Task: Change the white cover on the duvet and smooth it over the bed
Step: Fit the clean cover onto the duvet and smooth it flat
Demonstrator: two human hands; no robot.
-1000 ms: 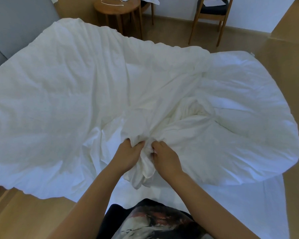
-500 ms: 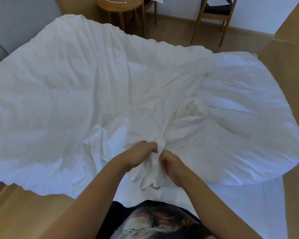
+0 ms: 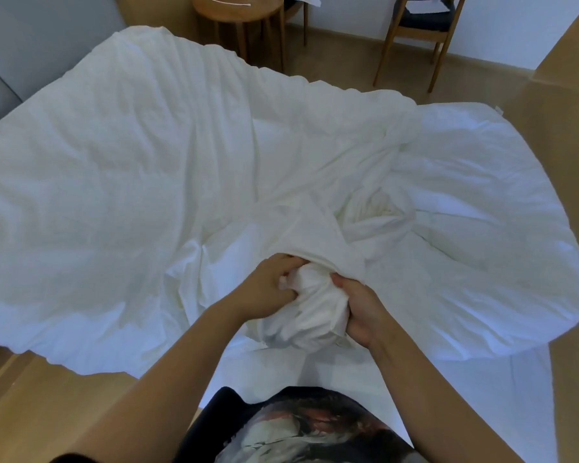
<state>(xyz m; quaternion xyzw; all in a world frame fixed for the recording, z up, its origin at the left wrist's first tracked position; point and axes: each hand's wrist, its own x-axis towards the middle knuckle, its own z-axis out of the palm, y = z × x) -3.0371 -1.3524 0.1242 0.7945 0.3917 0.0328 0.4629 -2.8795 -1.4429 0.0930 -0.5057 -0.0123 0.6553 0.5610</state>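
Observation:
A white duvet lies spread and rumpled over the bed, hanging past the near-left edge. Its white cover is gathered into a thick bunch near the bed's front edge, with folds running back toward a twisted knot of fabric. My left hand grips the bunch from the left, fingers curled into the cloth. My right hand grips it from the right and below. The two hands are close together with the wad between them.
The white bed sheet shows at the near right. A round wooden side table and a wooden chair stand beyond the bed on the wooden floor. A grey headboard is at far left.
Both hands have drawn more cover toward me, and the bunch between them has grown thicker. My left hand has shifted right and up over the fabric; the right has slid lower.

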